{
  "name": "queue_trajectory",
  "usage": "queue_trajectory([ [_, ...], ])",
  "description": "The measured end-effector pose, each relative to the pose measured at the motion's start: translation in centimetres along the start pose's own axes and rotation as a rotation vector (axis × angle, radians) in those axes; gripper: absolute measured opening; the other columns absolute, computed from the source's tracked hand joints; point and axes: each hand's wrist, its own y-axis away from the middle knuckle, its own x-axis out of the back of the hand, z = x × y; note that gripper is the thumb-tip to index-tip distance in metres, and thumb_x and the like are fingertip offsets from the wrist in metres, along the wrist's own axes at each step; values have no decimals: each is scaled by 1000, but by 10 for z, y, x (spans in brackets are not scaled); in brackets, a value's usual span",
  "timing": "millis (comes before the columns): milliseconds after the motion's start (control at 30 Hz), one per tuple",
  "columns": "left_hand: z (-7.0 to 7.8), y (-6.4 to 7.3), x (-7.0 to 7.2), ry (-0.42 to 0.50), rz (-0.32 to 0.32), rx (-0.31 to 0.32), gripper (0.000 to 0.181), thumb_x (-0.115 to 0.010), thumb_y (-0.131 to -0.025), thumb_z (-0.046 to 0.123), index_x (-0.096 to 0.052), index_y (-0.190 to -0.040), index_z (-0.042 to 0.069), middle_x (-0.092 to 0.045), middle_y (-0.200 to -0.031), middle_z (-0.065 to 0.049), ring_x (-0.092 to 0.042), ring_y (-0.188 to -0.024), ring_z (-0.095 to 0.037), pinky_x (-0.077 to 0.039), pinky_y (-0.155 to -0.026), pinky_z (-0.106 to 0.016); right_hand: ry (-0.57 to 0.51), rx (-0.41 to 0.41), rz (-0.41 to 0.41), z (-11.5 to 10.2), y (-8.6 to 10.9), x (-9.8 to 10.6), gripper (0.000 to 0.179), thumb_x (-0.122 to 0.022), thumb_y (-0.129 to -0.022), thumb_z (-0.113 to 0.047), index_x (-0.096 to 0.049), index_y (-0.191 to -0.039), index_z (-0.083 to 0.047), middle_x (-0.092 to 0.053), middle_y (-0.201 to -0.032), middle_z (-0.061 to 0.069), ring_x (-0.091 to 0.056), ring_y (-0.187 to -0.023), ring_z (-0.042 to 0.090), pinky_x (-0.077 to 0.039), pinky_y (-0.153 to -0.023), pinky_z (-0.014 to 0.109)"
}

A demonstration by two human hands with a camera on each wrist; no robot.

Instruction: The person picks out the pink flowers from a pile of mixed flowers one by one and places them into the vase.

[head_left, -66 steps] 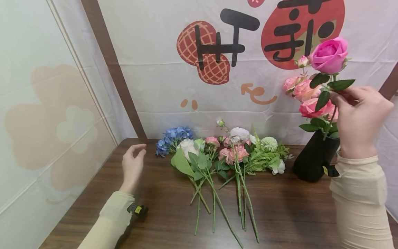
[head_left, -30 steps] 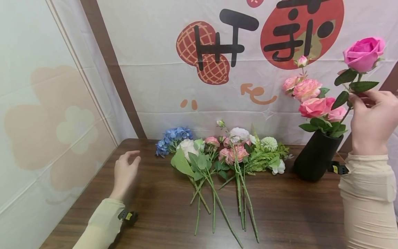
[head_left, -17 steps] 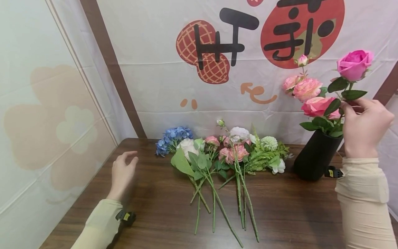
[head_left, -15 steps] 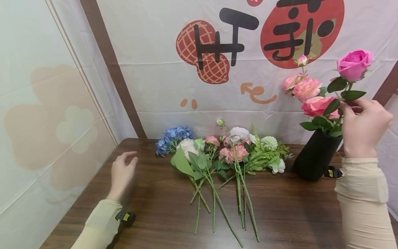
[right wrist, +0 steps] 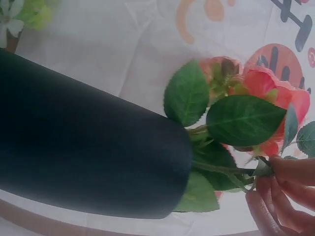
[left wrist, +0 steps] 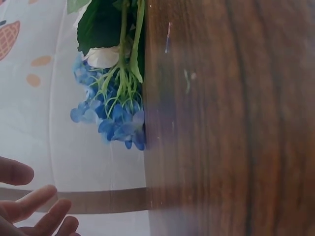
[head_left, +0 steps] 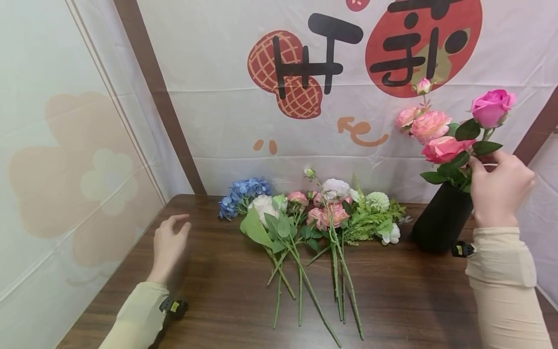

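Head view: right hand pinching a bright pink rose at the black vase

At the right of the frame, we see the rose's head in front of the white cloth, with its dark leaves just above the fingers. The right hand's grip is closed to a pinch, thumb against fingers, around the stem. From the right wrist view we can follow a stem from the fingertips to the vase's mouth. Beside the rose, to its left, we find a coral rose, a pale pink bloom and a small bud rising from the same vase.

Left of the middle, our left hand hovers over the brown surface, its grip loose, thumb and fingers apart, holding nothing. Nearest to it, yet apart, lies a blue flower. From there to the vase we see a row of more flowers: a white rose, pink flowers and a pale green pompom, several bare stems pointing toward the bottom of the frame.
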Motion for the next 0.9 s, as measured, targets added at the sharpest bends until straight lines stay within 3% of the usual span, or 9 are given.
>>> queue_trajectory([
  [433, -4, 3, 11, -32, -8, -5, 35, -49, -96, 19, -57, -125, 2, -51, -130, -26, -39, -122, -45, -28, -100, -56, 36, 15, -9, 11, 9, -4, 38, -58, -91, -32, -70, -102, 2, -68, -97, 26, -58, -94, 44, -33, -83, 54],
  [700, -7, 3, 15, -45, -4, 2, 36, -49, -96, 19, -57, -126, 1, -51, -130, -27, -40, -119, -45, -30, -98, -56, 107, -63, -79, 14, 12, -2, 40, -54, -91, -34, -68, -103, 1, -67, -99, 25, -53, -99, 49, -33, -81, 58],
  [900, -8, 2, 17, -39, -18, 17, 37, -48, -96, 21, -56, -128, 3, -49, -132, -27, -39, -120, -46, -29, -98, -57, 99, -64, -62, 11, 11, 0, 42, -54, -90, -38, -68, -108, -3, -68, -103, 21, -54, -100, 46, -33, -80, 57],
])
